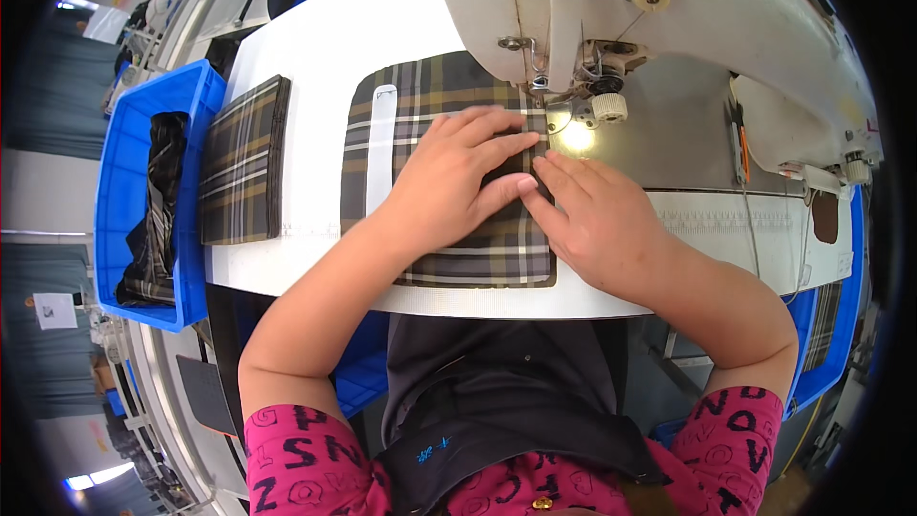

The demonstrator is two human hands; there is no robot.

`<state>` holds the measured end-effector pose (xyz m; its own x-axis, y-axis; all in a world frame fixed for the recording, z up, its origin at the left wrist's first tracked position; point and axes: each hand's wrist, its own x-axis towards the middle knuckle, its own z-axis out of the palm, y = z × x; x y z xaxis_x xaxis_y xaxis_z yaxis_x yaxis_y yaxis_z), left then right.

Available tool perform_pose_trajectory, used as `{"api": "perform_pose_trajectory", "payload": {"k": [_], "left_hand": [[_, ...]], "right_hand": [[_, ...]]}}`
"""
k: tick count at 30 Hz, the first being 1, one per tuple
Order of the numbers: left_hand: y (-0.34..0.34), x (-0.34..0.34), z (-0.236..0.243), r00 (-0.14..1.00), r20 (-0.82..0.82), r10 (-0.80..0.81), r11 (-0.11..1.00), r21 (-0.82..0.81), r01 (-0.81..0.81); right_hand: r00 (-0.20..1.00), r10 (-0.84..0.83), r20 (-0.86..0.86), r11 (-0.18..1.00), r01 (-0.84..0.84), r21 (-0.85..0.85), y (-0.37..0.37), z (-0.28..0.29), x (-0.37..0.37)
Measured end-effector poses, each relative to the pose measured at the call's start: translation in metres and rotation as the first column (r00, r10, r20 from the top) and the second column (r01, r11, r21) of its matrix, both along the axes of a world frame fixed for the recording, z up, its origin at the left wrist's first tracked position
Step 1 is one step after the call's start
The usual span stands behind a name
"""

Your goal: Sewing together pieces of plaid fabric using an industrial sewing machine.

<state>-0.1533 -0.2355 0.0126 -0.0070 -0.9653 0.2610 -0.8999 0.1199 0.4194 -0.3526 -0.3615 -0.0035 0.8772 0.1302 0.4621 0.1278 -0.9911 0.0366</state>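
A dark plaid fabric panel (449,263) with rounded corners lies on the white table of a sewing machine (506,10). Its right edge runs under the needle area. My left hand (463,167) rests on the panel with fingers spread toward that edge. My right hand (597,215) lies at the same edge, fingertips on the cloth just below the presser foot, fingers stretched out. The two thumbs and fingers nearly meet. On the panel's left part is a white strip (382,143) with a rounded top.
Left of the panel sits a stack of plaid pieces (244,167), beside a blue bin (115,182) holding dark plaid cloth. Orange-handled thread snips (743,148) lie near the machine's right side. A second blue bin (826,349) is at the lower right.
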Motion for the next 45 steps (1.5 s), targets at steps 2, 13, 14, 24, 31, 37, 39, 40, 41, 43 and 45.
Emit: {"api": "perform_pose_trajectory", "payload": {"k": [2, 13, 14, 24, 31, 37, 39, 40, 41, 43, 45], "left_hand": [[0.019, -0.017, 0.011, 0.985, -0.172, 0.006, 0.998, 0.066, 0.005], [0.058, -0.055, 0.012, 0.968, -0.024, 0.248, 0.890, -0.388, -0.237], [0.058, -0.058, 0.010, 0.976, 0.049, 0.214, 0.917, -0.355, -0.183], [0.076, -0.076, -0.026, 0.996, 0.005, 0.086, 0.973, -0.215, -0.083], [0.080, -0.076, -0.027, 0.996, 0.051, 0.070, 0.970, -0.235, -0.056], [0.079, -0.078, -0.029, 0.997, 0.036, 0.064, 0.969, -0.241, -0.054], [0.079, -0.078, -0.028, 0.997, 0.033, 0.064, 0.970, -0.237, -0.054], [0.079, -0.078, -0.028, 0.998, 0.030, 0.056, 0.971, -0.232, -0.047], [0.079, -0.078, -0.028, 0.999, 0.028, 0.047, 0.973, -0.229, -0.040], [0.079, -0.078, -0.028, 0.999, 0.033, 0.036, 0.972, -0.235, -0.027], [0.080, -0.077, -0.028, 0.999, 0.042, 0.027, 0.972, -0.235, -0.016]], "right_hand": [[1.000, 0.004, 0.030, 0.997, -0.007, 0.078, -0.002, -0.002, -0.001], [1.000, -0.013, 0.021, 0.997, 0.011, 0.073, 0.007, 0.029, -0.018], [0.996, 0.087, -0.018, 0.995, -0.086, 0.059, 0.008, 0.028, -0.021], [0.942, 0.267, -0.203, 0.954, -0.289, -0.085, 0.037, 0.013, -0.042], [0.934, 0.303, -0.189, 0.932, -0.331, -0.145, 0.044, 0.007, -0.045], [0.926, 0.303, -0.224, 0.927, -0.342, -0.157, 0.045, 0.008, -0.047], [0.926, 0.304, -0.223, 0.933, -0.337, -0.124, 0.045, 0.008, -0.048], [0.925, 0.305, -0.225, 0.933, -0.338, -0.123, 0.043, 0.009, -0.048], [0.908, 0.336, -0.250, 0.934, -0.355, -0.034, 0.040, 0.012, -0.048], [0.889, 0.367, -0.273, 0.929, -0.367, 0.054, 0.030, 0.023, -0.047], [0.897, 0.331, -0.292, 0.940, -0.288, 0.182, 0.017, 0.037, -0.043]]}}
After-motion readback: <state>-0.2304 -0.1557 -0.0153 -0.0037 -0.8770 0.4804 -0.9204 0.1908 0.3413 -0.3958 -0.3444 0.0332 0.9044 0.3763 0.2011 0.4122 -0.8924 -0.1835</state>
